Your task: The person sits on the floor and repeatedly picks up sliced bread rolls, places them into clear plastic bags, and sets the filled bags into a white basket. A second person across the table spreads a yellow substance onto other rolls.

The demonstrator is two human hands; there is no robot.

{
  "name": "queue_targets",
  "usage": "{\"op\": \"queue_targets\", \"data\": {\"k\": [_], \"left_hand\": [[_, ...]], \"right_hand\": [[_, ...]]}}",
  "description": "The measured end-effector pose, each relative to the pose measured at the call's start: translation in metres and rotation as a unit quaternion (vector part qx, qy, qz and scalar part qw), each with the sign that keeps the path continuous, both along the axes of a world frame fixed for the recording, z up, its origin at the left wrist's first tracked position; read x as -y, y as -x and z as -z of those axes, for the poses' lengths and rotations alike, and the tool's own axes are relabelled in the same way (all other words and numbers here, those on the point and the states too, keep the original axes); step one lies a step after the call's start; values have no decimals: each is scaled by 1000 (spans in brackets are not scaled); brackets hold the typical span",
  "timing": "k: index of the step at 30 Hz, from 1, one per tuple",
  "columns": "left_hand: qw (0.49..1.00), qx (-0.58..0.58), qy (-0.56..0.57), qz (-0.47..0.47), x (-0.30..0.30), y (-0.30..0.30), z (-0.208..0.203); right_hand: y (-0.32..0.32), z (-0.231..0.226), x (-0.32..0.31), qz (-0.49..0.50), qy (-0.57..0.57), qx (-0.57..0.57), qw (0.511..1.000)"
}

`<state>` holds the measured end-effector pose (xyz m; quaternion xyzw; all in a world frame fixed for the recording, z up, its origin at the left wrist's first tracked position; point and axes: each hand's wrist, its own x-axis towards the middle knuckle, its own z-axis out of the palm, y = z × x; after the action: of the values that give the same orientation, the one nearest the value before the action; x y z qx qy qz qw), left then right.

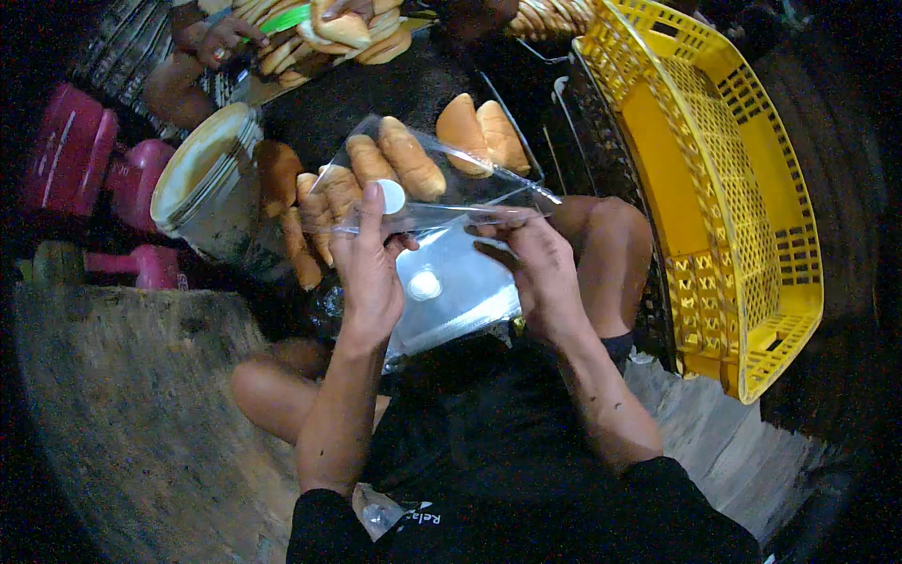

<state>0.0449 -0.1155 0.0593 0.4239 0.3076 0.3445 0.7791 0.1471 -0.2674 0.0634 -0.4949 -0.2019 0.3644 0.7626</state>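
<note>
My left hand (371,277) pinches the near left edge of a clear plastic bag (449,215), the thumb lying beside its round white label (391,196). At the bag's near right edge, the fingers of my right hand (545,268) are closed on the film. Long bread rolls (412,162) show through and beyond the bag; they appear to lie on the dark tray behind it. Below my hands, a stack of clear plastic bags (456,291) rests by my lap, with a white round label on top.
Two more rolls (477,134) lie on the dark tray at the far right. A yellow crate (700,179) stands on the right, a pale bucket (207,174) on the left near pink items (141,183). Another person's hand (223,39) holds something green near filled rolls (338,33).
</note>
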Motion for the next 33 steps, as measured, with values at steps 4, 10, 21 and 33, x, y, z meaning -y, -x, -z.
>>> {"op": "queue_targets", "data": {"k": [4,10,21,33], "left_hand": [[993,28,114,12,-18,17,3],[995,26,84,50,-49,30,29],[999,-31,8,-2,-87,3,-7],[989,100,109,15,-10,12,28]], "right_hand": [[2,4,-25,14,41,44,998],[-2,6,-14,3,82,-109,991],[-5,-13,-22,35,128,13,991],[24,43,-38,-123,45,-344,930]]}}
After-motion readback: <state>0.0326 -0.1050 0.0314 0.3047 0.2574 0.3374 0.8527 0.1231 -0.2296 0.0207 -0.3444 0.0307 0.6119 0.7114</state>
